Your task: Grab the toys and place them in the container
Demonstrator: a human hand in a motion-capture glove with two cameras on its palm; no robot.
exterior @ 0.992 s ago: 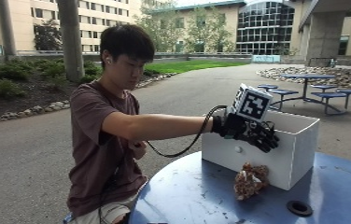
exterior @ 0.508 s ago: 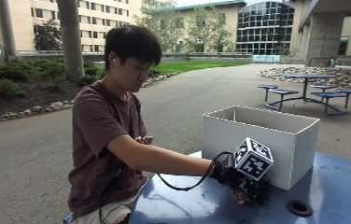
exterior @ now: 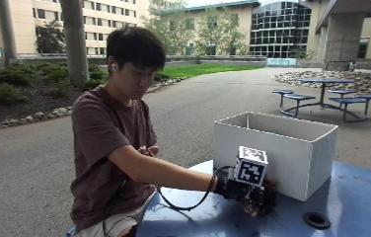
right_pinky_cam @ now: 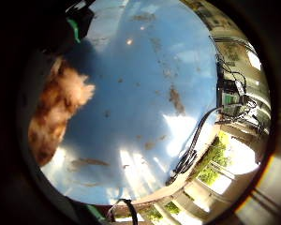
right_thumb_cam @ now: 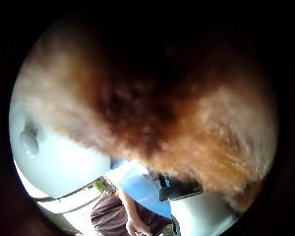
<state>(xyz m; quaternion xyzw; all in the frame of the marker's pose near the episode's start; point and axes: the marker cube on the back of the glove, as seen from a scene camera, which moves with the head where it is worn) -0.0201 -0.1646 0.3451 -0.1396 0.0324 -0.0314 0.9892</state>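
Outside view: person seated at a round blue table (exterior: 356,197), lower part of the frame. White open-topped container (exterior: 284,150) stood on the table, right of centre. Gloved right hand (exterior: 248,190) was down at table level, just in front of the container's near wall, lower centre of the frame. A brown furry toy (exterior: 264,200) showed under and beside the hand, touching or very near the tabletop.

Thumb-side palm view: brown and tan fur filled most of the frame, so the toy sat close against the palm. Little-finger-side palm view: same fur at the left edge (right_pinky_cam: 56,117), bare blue tabletop across the rest.

Grip: fingers appeared curled round the toy in the outside view, though the fingertips themselves were hidden behind fur and glove. Judged as gripping the toy, not certain.

Step in hand, by judgement: the pick-up of this toy, at or just after closing on it; toy not yet lifted clear of the table, not yet in the container.

Next move would call for a lift high enough to clear the container's rim, a carry over the opening, then a release inside. No other toys visible on the table.
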